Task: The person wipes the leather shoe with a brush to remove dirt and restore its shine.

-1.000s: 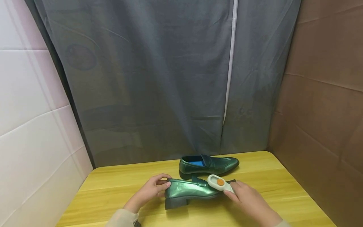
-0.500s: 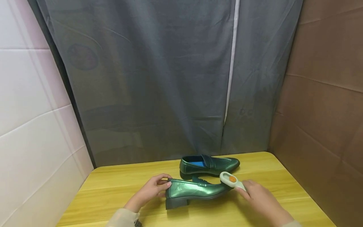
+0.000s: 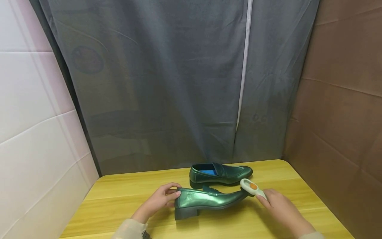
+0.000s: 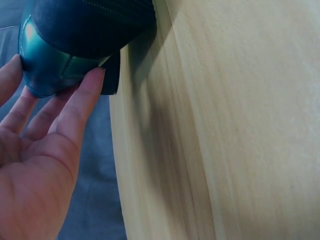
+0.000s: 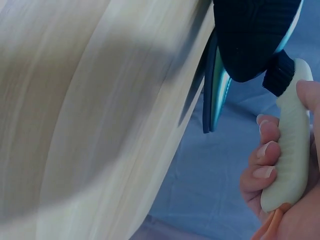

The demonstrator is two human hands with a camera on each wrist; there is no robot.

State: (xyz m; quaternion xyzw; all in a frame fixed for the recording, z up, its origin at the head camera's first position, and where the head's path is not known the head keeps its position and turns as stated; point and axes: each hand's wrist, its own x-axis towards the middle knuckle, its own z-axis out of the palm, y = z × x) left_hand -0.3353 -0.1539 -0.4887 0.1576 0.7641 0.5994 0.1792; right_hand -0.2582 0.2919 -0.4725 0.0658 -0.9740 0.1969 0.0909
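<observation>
A shiny green loafer is held above the table, heel to the left and toe to the right. At its heel, my left hand grips the back of the shoe, thumb on the near side; the left wrist view shows fingers around the heel. My right hand grips a pale brush with an orange spot on its back. In the right wrist view the brush's dark bristles touch the toe edge beside the sole. A second green loafer with a blue insole stands behind.
The yellow wood-grain table has rounded back corners. A grey curtain hangs behind it, with a white panel on the left and a brown one on the right.
My right hand has carried the brush rightward along the shoe's upper, from the vamp to the toe tip. The left hand and the held loafer have stayed nearly still.
</observation>
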